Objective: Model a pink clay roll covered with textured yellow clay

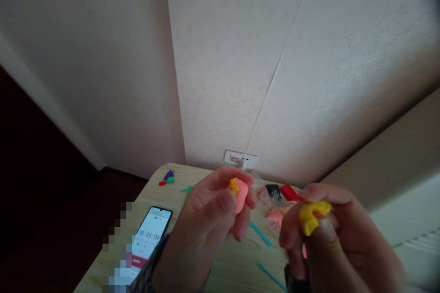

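My left hand (pixel 213 206) grips a rounded lump of pink modelling clay (pixel 241 196) between thumb and fingers. Small crumpled bits of yellow clay (pixel 234 186) stick to the side of the lump that faces me. To the right, my right hand (pixel 340 233) pinches a bent piece of yellow modelling clay (pixel 313 216) between thumb and fingers. Both hands are raised above the wooden table, apart from each other. The far side of the pink lump is hidden by my fingers.
On the table (pixel 237 265) lie two teal modelling tools, one a teal stick (pixel 271 277). A phone (pixel 149 233) showing a timer is at left. Small purple, green and red clay pieces (pixel 167 177) sit at the far corner. Behind my hands are clay packets (pixel 274 192); a socket (pixel 240 159) is on the wall.
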Demonstrator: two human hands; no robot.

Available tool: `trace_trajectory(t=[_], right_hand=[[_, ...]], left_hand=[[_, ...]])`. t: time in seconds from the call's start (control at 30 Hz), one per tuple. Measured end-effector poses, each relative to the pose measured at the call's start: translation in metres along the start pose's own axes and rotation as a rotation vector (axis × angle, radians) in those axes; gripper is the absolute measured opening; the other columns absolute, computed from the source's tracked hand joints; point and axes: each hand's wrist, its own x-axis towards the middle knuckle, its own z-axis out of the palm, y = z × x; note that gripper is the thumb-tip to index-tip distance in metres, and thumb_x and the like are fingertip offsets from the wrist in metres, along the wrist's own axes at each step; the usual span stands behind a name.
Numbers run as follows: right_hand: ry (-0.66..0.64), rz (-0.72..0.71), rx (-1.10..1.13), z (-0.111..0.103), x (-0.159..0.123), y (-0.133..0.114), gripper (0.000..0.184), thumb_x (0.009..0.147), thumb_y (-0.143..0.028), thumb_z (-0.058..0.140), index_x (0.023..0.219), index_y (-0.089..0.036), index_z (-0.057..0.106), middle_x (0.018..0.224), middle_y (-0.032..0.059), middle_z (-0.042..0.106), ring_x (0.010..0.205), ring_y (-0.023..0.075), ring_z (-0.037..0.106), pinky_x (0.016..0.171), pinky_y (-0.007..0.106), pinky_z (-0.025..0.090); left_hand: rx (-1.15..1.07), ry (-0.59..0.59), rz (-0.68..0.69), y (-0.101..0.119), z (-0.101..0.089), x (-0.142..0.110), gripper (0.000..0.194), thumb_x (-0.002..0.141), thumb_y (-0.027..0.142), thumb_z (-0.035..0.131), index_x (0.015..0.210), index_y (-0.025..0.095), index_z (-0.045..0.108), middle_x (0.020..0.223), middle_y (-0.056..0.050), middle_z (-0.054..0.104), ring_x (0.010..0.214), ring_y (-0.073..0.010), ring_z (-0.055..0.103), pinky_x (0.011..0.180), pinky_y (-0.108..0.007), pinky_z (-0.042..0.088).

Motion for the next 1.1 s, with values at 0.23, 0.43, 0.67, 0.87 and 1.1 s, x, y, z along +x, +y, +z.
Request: trace_trajectory(t=[0.23, 0.43, 0.67, 0.87, 1.1], right_hand=[[-0.015, -0.15, -0.12, -0.009, 0.009, 0.006, 0.033, 0.075, -0.048, 0.075, 0.097, -0.024, 0.068, 0.077, 0.0058, 0.073, 0.069, 0.0239, 0.073, 0.054, 0.031, 0.059], [-0.047, -0.136, -0.071, -0.011, 0.006, 0.011, 0.017, 0.088, -0.028, 0.066, 0.104, -0.026, 0.071, 0.104, 0.0053, 0.075, 0.093, 0.02, 0.074, 0.075, 0.023, 0.062], [-0.159, -0.151, 0.066, -0.01, 0.007, 0.011, 0.017, 0.09, -0.026, 0.065, 0.105, -0.028, 0.071, 0.113, -0.0001, 0.073, 0.103, 0.0135, 0.071, 0.087, 0.015, 0.057], [-0.107, -0.168, -0.014, -0.012, 0.013, 0.011, 0.013, 0.081, -0.025, 0.075, 0.092, -0.029, 0.072, 0.085, -0.0034, 0.072, 0.076, 0.008, 0.07, 0.069, 0.008, 0.057], [-0.137, -0.305, -0.323, -0.004, 0.003, 0.011, 0.007, 0.085, -0.031, 0.071, 0.088, -0.026, 0.067, 0.078, 0.0003, 0.073, 0.072, 0.0167, 0.072, 0.063, 0.022, 0.058]], left_hand=[[-0.035, -0.069, 0.037, -0.001, 0.0, 0.001, 0.017, 0.085, 0.037, 0.069, 0.088, 0.02, 0.071, 0.068, 0.003, 0.057, 0.06, -0.0093, 0.046, 0.068, -0.025, 0.039], [-0.041, -0.023, 0.022, 0.0, -0.002, -0.002, 0.016, 0.088, 0.035, 0.065, 0.09, 0.02, 0.072, 0.072, 0.005, 0.058, 0.047, -0.0016, 0.033, 0.055, -0.02, 0.03], [-0.037, -0.043, 0.035, -0.001, -0.003, 0.001, 0.016, 0.089, 0.035, 0.064, 0.091, 0.02, 0.071, 0.07, 0.006, 0.056, 0.046, -0.0008, 0.034, 0.054, -0.018, 0.029], [-0.05, -0.049, 0.023, -0.001, -0.004, 0.001, 0.016, 0.088, 0.034, 0.065, 0.09, 0.019, 0.072, 0.07, 0.006, 0.056, 0.045, -0.0003, 0.033, 0.056, -0.02, 0.031], [-0.075, 0.036, 0.003, -0.003, -0.001, 0.001, 0.016, 0.086, 0.035, 0.068, 0.088, 0.02, 0.07, 0.072, 0.002, 0.061, 0.07, -0.0097, 0.052, 0.07, -0.022, 0.04]])
